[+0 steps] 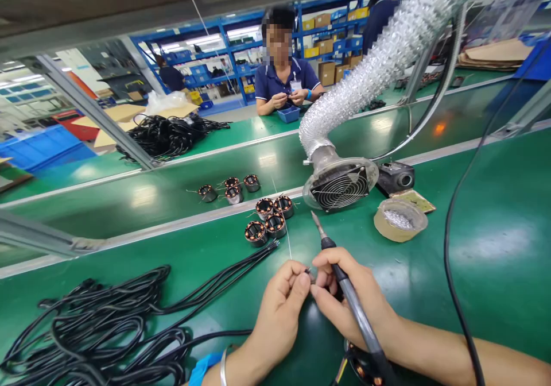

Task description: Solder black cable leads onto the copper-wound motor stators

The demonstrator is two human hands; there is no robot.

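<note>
Below the right hand (359, 305), a copper-wound ring (360, 367) is partly hidden. A soldering iron (353, 302) is gripped in that hand; a small dark piece (307, 270) is pinched by the left hand (279, 311), beside which black cables (124, 328) are heaped on the table (224, 297). Beyond both, a bowl (390, 232) and fan (340, 189) are seen.

No lettering, numbers or signs seem readable; the co-worker's chest badge (295, 85) is too blurred.
</note>
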